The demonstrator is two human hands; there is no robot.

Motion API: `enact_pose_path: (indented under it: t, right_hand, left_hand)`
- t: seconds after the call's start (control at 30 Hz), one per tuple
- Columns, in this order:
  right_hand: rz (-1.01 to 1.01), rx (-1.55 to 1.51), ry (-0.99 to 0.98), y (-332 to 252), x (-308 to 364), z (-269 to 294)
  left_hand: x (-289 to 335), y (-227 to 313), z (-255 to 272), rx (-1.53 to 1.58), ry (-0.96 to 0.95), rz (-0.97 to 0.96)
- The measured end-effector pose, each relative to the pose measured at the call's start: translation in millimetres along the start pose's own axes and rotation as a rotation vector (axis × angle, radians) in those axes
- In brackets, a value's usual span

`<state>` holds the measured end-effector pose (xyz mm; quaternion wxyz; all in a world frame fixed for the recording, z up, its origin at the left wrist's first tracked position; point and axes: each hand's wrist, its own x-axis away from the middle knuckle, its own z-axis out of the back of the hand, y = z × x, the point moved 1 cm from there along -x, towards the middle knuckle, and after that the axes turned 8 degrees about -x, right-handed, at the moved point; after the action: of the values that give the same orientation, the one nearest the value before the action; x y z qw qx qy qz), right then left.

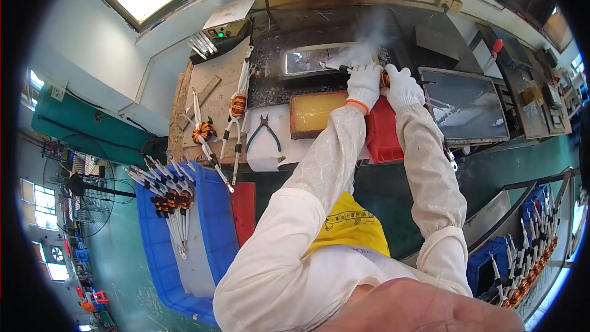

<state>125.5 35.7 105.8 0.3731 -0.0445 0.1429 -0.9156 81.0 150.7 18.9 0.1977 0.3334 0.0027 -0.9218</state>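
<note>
White gloves cover both hands, which work close together at the far side of the bench. My left hand (364, 84) is closed, fingers pinched around a dark end of a wire lead beside the shiny metal pool. Wrapped around a copper-wound ring coil (385, 79) is my right hand (404, 88); the gloves hide much of the coil. Pale smoke (367, 40) rises just beyond them, over the right end of a rectangular pot (307, 75) of silvery, molten-looking metal. A tray of amber-yellow material (318, 114) and a red bin (383, 129) lie nearer me.
Green-handled cutters (264, 134) rest on white paper. Two coils with white-sleeved leads, one orange-wound (238, 104), lie on the left board. A blue crate (212, 209) at left holds several more. A grey-surfaced tray (470, 107) sits at right, above a rack of coils (525, 264).
</note>
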Motion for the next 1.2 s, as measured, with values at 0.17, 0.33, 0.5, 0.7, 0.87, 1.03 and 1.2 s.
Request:
enact_pose_path:
  t: [0.17,0.33,0.5,0.7,0.87,1.03,1.2]
  right_hand:
    - [-0.007,-0.026,0.004,5,11,2]
    - [-0.017,-0.040,0.025,9,22,2]
    - [-0.017,-0.010,0.062,14,33,0]
    - [-0.034,-0.051,0.117,18,47,-2]
    - [-0.019,-0.237,0.096,31,46,2]
    - [0.026,-0.336,0.150,36,57,2]
    - [0.060,-0.489,0.249,47,75,0]
  left_hand:
    - [6,8,4,-0.018,0.015,-0.039]
    - [9,12,7,-0.023,0.050,-0.079]
    - [13,23,13,-0.008,0.016,-0.084]
    - [20,32,19,0.018,-0.006,-0.099]
    - [33,44,33,0.010,0.084,-0.044]
    - [104,68,68,0.146,0.054,-0.013]
    - [156,79,84,0.279,-0.134,-0.134]
